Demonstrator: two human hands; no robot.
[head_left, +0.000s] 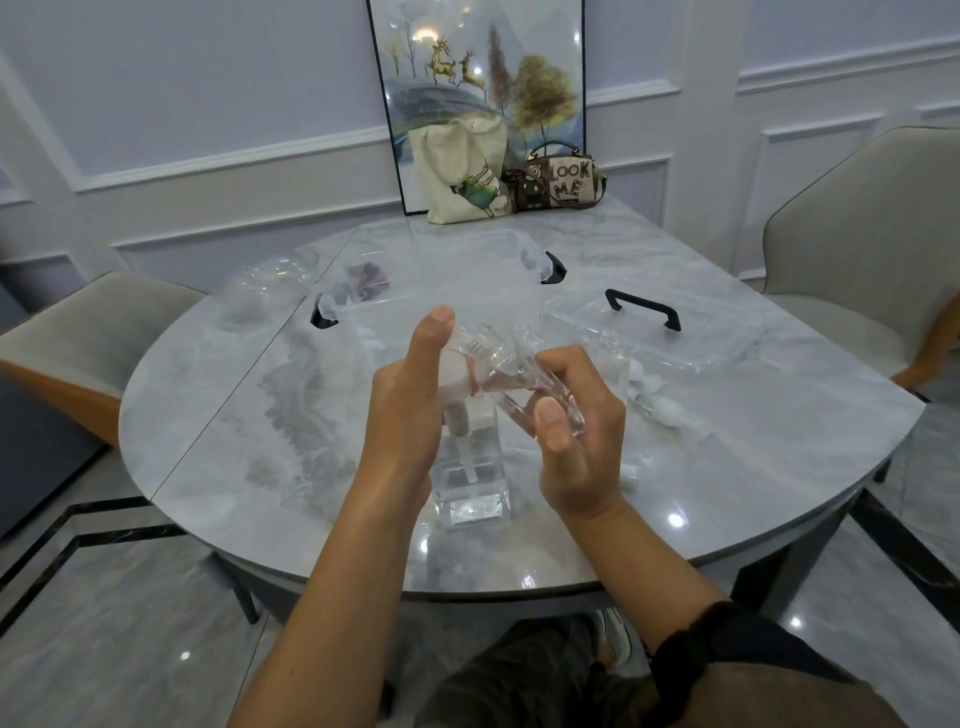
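head view: left hand (410, 400) grips the pump top (456, 375) of a clear square bottle (475, 467) near the bench (249, 426) front edge; right hand (576, 436) grips a tilted small bottle (522, 387).

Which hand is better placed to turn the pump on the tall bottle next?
Left. The left hand grips the pump on the tall bottle; the right hand holds a small bottle.

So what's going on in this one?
A person at a marble table is working with clear bottles. The left hand holds the white pump top, its tube down in a square bottle standing on the table. The right hand grips a second clear bottle, tilted toward it, pinkish inside.
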